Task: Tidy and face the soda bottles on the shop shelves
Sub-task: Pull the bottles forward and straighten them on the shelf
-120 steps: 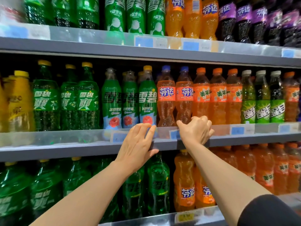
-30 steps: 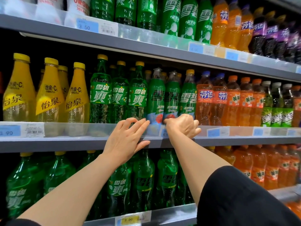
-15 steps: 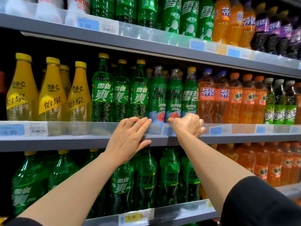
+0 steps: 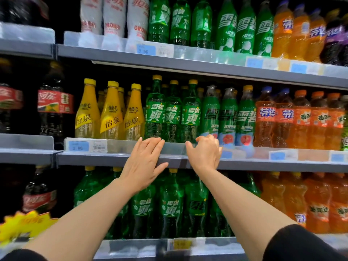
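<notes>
Reaching up from the bottom of the view, two bare forearms led to the front edge of the middle shelf [image 4: 120, 158]. The left hand [image 4: 144, 165] lay flat and open, fingers together, against the clear plastic lip [image 4: 175, 147] of that shelf, holding nothing. The right hand [image 4: 204, 154] was loosely curled over the same lip just beside it, its fingertips hidden, so whether it gripped anything could not be told.

Behind the lip stood the soda bottles in upright rows: yellow bottles [image 4: 111, 113] at left, green bottles [image 4: 172, 113] directly past the hands, green bottles with pale lower labels [image 4: 227, 117] next, then orange bottles [image 4: 301, 119] at right. Dark cola bottles [image 4: 52, 102] filled the neighbouring bay at far left. A blue price tag [image 4: 78, 146] sat on the lip below the yellow ones.

Below, the lower shelf [image 4: 131, 247] carried larger green and orange bottles; above, the grey top shelf [image 4: 188, 60] held white, green, orange and purple ones. Shelf interiors were dark.
</notes>
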A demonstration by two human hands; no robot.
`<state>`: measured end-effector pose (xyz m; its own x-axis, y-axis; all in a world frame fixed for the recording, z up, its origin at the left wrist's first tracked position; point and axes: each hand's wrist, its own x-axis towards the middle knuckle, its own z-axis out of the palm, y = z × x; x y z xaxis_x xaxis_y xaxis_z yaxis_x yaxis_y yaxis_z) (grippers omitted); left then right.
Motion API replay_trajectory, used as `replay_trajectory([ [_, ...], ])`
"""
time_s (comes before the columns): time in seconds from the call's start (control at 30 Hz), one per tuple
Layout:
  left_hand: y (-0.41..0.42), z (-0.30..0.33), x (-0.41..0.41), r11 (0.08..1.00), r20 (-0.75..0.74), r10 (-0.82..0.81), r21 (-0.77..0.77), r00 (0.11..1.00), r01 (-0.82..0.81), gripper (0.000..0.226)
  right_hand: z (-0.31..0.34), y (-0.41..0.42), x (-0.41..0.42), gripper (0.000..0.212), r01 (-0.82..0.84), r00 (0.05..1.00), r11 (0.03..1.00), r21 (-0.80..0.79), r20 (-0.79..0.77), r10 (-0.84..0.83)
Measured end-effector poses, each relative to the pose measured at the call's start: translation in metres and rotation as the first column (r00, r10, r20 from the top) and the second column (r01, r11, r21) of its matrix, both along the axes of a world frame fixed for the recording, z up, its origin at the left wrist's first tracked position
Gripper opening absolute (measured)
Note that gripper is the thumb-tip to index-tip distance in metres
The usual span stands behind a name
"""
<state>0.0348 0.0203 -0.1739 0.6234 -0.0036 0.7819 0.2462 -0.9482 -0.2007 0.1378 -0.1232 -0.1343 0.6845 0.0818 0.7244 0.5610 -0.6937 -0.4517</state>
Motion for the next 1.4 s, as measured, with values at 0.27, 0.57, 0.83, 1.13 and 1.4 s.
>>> replay_trajectory([
  [0.27, 0.008, 0.023, -0.017, 0.951, 0.159, 0.116, -0.301, 0.981, -0.064, 0.057, -0.008, 0.011, -0.012, 0.032, -0.103, 0.989, 0.994, 0.031, 0.110, 0.099],
  [0.57, 0.030, 0.028, -0.018, 0.916, 0.389, 0.238, -0.393, 0.890, -0.073, 0.038, 0.010, 0.079, -0.044, 0.065, -0.013, 0.991, 0.999, -0.037, 0.129, 0.017],
  [0.83, 0.055, 0.029, -0.023, 0.914, 0.464, 0.341, -0.369, 0.817, -0.172, 0.065, 0.015, 0.093, -0.035, 0.057, -0.005, 0.997, 1.000, 0.005, 0.074, 0.004],
  [1.13, 0.052, 0.025, -0.010, 0.941, 0.503, 0.289, -0.306, 0.815, -0.144, 0.064, 0.016, 0.085, -0.034, 0.053, -0.094, 0.995, 0.995, 0.025, 0.048, 0.093],
  [1.4, 0.027, 0.032, 0.022, 0.961, 0.498, 0.176, -0.274, 0.849, -0.039, 0.072, 0.026, 0.057, 0.000, 0.033, -0.174, 0.974, 0.939, 0.297, 0.194, 0.119],
])
